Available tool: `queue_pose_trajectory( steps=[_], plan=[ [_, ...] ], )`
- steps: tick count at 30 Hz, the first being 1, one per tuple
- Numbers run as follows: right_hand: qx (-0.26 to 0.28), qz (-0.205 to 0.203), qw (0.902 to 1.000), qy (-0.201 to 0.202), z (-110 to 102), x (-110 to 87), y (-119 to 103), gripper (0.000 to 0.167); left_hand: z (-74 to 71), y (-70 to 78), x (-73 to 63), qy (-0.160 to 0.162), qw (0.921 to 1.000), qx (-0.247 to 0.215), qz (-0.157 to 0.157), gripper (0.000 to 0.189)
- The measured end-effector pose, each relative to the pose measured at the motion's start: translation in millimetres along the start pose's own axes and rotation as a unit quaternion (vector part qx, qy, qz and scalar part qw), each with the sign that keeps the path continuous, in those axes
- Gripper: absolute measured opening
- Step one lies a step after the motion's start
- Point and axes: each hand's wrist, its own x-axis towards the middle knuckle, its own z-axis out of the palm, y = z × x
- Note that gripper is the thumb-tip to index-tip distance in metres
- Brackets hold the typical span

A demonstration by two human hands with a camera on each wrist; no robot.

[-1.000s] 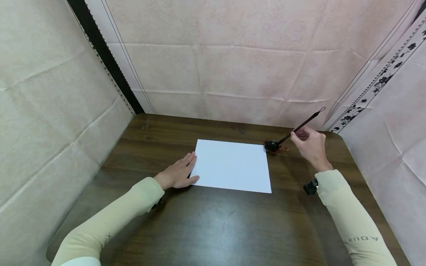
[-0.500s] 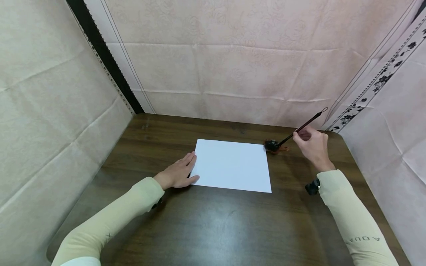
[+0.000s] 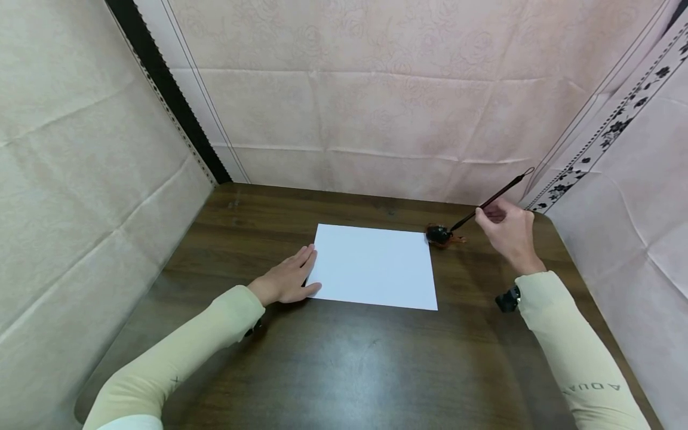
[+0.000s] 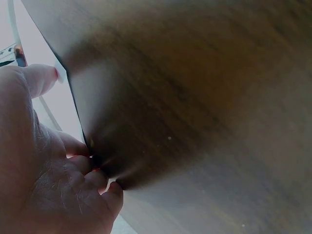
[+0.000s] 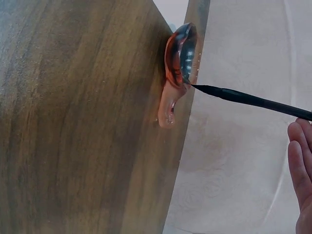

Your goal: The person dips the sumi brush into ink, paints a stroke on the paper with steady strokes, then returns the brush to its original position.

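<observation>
My left hand point(image 3: 287, 278) lies with straight fingers on the left edge of a blank white sheet of paper point(image 3: 376, 266). In the left wrist view its thumb point(image 4: 41, 80) rests on the sheet near a corner. My right hand point(image 3: 507, 233) pinches a dark calligraphy brush point(image 3: 497, 196) by its handle, tilted, with a hanging loop at the top end. The brush's black pointed tip point(image 5: 200, 88) is at the rim of an orange, see-through spoon point(image 5: 168, 105) that holds black ink point(image 5: 186, 58). The spoon sits by the paper's upper right corner, its short handle pointing right.
The brown wooden table point(image 3: 349, 370) has a glossy patch of light near the front. Pale patterned cloth point(image 3: 376, 107) hangs behind it and on both sides. A dark device point(image 3: 507, 298) is worn at the right wrist.
My right hand has drifted slightly right and up, drawing the brush tip from the ink toward the spoon's rim. The left hand and the paper have stayed put.
</observation>
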Motion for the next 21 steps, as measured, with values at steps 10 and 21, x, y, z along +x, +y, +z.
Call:
queue_pose_trajectory(
  steps=[10, 21],
  plan=[
    [0.005, 0.017, 0.9998, -0.004, 5.6, -2.6, -0.7, 0.018, 0.6, 0.0, -0.5, -0.004, 1.0000, 0.004, 0.000, 0.087],
    [-0.008, 0.026, 0.9995, -0.013, 10.9, -4.7, 8.6, 0.019, 0.3, 0.4, 0.1, 0.002, 1.0000, -0.001, 0.000, 0.087]
  ],
)
